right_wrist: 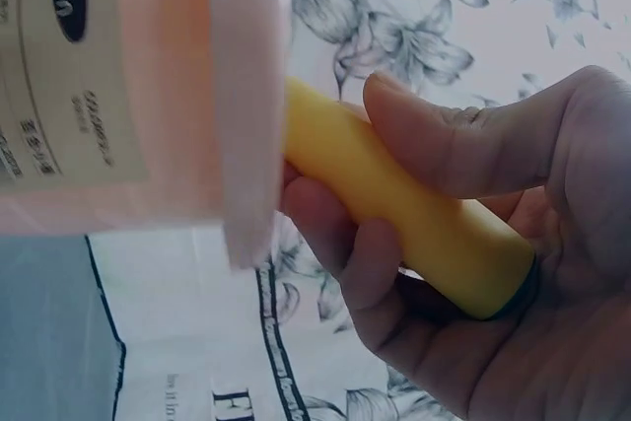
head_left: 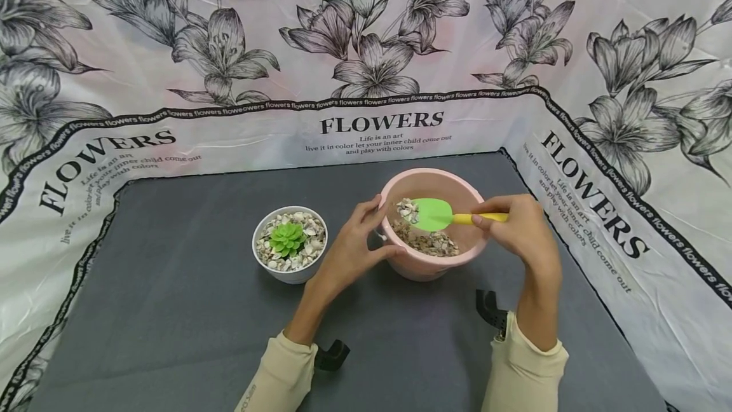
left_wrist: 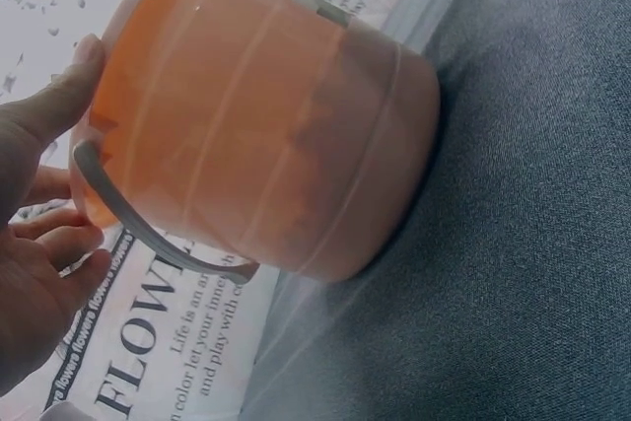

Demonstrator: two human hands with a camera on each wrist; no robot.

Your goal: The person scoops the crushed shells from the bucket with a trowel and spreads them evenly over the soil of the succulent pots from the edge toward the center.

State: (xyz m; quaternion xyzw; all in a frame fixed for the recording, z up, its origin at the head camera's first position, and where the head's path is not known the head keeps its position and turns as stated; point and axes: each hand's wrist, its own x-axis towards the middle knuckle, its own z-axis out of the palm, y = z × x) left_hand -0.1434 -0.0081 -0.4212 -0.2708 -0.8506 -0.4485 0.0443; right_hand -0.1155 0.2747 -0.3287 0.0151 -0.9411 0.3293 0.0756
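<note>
A pink bucket (head_left: pixel 417 270) stands on the grey cloth, with brownish grit and small pebbles (head_left: pixel 437 245) in its bottom. My left hand (head_left: pixel 357 243) holds it by the left side of the rim, thumb and fingers spread along the edge. The yellow handle (right_wrist: pixel 404 204) of a small toy shovel (head_left: pixel 433 214) is gripped in my right hand (head_left: pixel 517 231). Its green blade is over the inside of the bucket, with pale pebbles (head_left: pixel 408 210) at its tip. The bucket's grey carrying handle (left_wrist: pixel 148 229) hangs down beside my left fingers.
Left of the bucket stands a white pot (head_left: pixel 290 277) holding pale stones and a green succulent (head_left: pixel 288 238). Grey cloth (head_left: pixel 171 310) covers the table. A white flower-printed sheet (head_left: pixel 240 135) rises at the back and both sides.
</note>
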